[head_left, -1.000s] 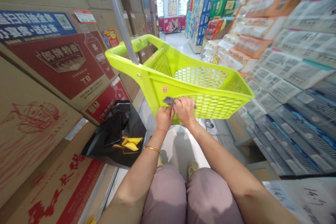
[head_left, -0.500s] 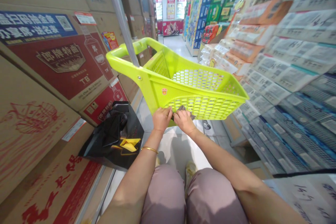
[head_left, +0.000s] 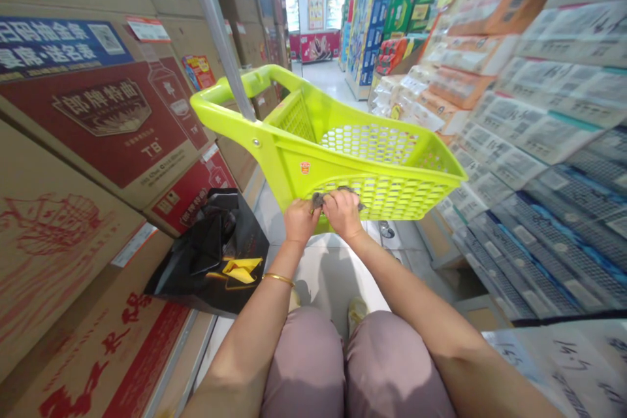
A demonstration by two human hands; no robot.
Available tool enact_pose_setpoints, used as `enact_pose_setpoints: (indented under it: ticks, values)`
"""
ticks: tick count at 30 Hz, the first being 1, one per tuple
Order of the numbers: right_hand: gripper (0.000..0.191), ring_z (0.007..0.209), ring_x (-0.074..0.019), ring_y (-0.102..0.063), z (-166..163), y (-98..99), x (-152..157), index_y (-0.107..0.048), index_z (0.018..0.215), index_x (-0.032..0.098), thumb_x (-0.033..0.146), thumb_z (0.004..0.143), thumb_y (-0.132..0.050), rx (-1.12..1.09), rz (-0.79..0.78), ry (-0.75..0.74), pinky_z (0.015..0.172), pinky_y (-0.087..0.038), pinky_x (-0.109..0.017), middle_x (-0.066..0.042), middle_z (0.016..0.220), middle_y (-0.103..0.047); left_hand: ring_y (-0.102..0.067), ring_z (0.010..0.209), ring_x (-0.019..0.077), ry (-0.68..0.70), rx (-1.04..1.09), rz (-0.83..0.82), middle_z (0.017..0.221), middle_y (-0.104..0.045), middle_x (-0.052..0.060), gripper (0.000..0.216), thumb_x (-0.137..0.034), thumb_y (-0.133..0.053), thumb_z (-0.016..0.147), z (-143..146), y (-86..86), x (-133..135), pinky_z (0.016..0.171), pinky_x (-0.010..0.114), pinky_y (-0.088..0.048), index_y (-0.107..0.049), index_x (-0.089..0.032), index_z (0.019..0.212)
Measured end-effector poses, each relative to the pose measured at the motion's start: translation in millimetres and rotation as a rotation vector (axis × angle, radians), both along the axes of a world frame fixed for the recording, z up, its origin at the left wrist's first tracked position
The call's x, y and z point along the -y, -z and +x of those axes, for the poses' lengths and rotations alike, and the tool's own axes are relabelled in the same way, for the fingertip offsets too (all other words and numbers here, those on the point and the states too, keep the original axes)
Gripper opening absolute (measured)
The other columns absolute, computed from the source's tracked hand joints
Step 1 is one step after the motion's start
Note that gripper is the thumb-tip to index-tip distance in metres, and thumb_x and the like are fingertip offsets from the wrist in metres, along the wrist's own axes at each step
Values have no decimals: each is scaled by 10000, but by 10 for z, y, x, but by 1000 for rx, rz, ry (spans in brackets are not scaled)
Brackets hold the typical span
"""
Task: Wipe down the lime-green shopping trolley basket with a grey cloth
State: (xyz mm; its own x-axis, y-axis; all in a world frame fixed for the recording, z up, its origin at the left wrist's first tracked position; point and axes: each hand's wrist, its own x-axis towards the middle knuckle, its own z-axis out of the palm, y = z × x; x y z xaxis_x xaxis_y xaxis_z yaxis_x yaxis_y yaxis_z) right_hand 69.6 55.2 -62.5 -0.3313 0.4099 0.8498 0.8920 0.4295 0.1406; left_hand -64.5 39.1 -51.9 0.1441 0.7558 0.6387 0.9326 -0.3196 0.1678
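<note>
Side by side at the lower wall of a yellow-green shopping basket [head_left: 337,163] are my two hands. Fingers of my left hand [head_left: 300,221] are closed on a dark grey cloth [head_left: 353,194]. My right hand [head_left: 341,212] is also closed on that cloth, knuckles up, and parts of it stick out above and beside the fingers. The cloth lies against the slotted side of the basket; whether it touches the plastic I cannot tell. A grey metal pole [head_left: 220,32] rises from the basket's handle end.
A black bag [head_left: 215,261] with a yellow piece on it stands left of my left forearm. Stacked cartons [head_left: 102,117] line the left side. Packs of wrapped paper goods [head_left: 539,124] are piled on the right. A tiled aisle [head_left: 326,81] runs ahead.
The dark cloth now bunches up between the two hands, where less of it showed before. My right hand has shifted slightly to the left. The view has moved a little.
</note>
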Motion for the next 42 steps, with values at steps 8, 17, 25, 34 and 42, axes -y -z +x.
enact_pose_setpoints:
  ticks: [8, 17, 25, 34, 42]
  values:
    - [169, 807, -170, -431, 104, 301, 98, -609, 849, 200, 250, 871, -449, 157, -187, -36, 753, -249, -325, -42, 819, -588, -587, 650, 144, 59, 87, 50, 750, -703, 41, 266, -293, -442, 885, 12, 20, -19, 676, 272, -393, -683, -184, 867]
    - [197, 857, -181, -434, 51, -319, 9, -597, 892, 178, 283, 877, -431, -120, -10, 53, 789, -279, -332, -72, 883, -572, -562, 628, 142, -4, 100, 14, 679, -681, 45, 286, -309, -447, 872, 63, -29, 18, 643, 265, -374, -688, -186, 778]
    - [165, 891, -190, -427, -45, -258, -15, -596, 931, 205, 269, 864, -460, -113, 16, 46, 801, -272, -342, -67, 923, -574, -553, 630, 165, -88, 68, -18, 626, -644, 63, 307, -335, -451, 849, 78, -59, 31, 594, 268, -354, -683, -178, 722]
    - [168, 810, -180, -416, 96, 324, 91, -612, 868, 199, 247, 867, -450, 144, -227, -42, 760, -254, -334, -55, 847, -580, -546, 607, 148, -42, 143, 7, 652, -675, 54, 333, -330, -421, 872, 93, -67, 34, 622, 266, -356, -691, -188, 739]
    - [185, 832, -182, -421, 108, 33, 61, -603, 881, 185, 254, 875, -432, 17, -138, 4, 785, -263, -328, -62, 848, -573, -549, 624, 153, -47, 130, -28, 661, -675, 47, 318, -322, -434, 865, 94, -72, 44, 631, 266, -359, -692, -199, 725]
